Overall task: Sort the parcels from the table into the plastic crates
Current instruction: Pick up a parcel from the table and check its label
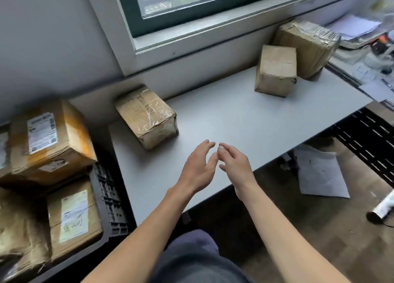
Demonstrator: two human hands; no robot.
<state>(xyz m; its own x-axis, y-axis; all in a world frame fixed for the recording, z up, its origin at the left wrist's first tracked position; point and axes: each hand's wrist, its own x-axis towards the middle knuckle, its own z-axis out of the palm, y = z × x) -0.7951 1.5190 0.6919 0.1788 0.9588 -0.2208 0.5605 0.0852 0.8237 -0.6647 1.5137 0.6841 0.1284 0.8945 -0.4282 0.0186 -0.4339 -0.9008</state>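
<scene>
Three taped brown cardboard parcels stand on the grey table. The nearest parcel lies at the table's left end. A smaller parcel and a larger one sit at the far right by the wall. My left hand and my right hand hover side by side over the table's front middle, fingers relaxed, holding nothing. The dark plastic crate at the left holds several labelled parcels, among them an upper one and a lower one.
A window and its sill run behind the table. Papers and clutter fill a desk at the right. On the floor lie a grey sheet and a rolled white item. A black perforated panel stands under the right side.
</scene>
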